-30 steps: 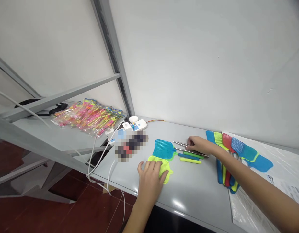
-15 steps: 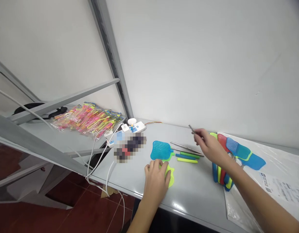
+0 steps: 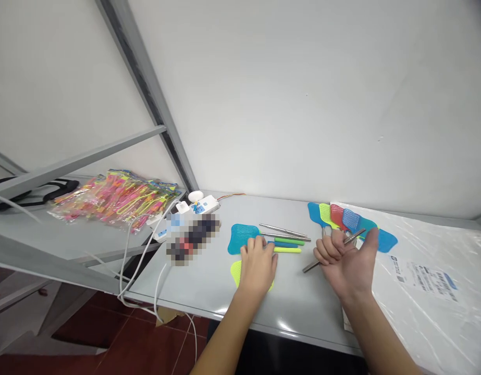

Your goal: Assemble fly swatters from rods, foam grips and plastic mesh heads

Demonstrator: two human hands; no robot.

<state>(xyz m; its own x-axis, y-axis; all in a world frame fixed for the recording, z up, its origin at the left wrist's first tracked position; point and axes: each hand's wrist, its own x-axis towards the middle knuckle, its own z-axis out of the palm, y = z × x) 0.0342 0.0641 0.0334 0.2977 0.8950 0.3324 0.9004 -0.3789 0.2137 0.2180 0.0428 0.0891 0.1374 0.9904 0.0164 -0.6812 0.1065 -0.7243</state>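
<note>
r hand (image 3: 347, 263) has fingers curled round a metal rod (image 3: 311, 266), right of the yellow tube (image 3: 289, 250); prob best held light but steady, both ends free. l hand (image 3: 258, 265) bends over the lime swatter head (image 3: 236, 271); can't tell if it's gripping. swatter's neck + rod's mid hidden.

The held rod (image 3: 354, 236) looks like smooth, shiny metal, the teal mesh head (image 3: 239, 239) plastic, the tabletop (image 3: 201, 287) glossy.
</note>
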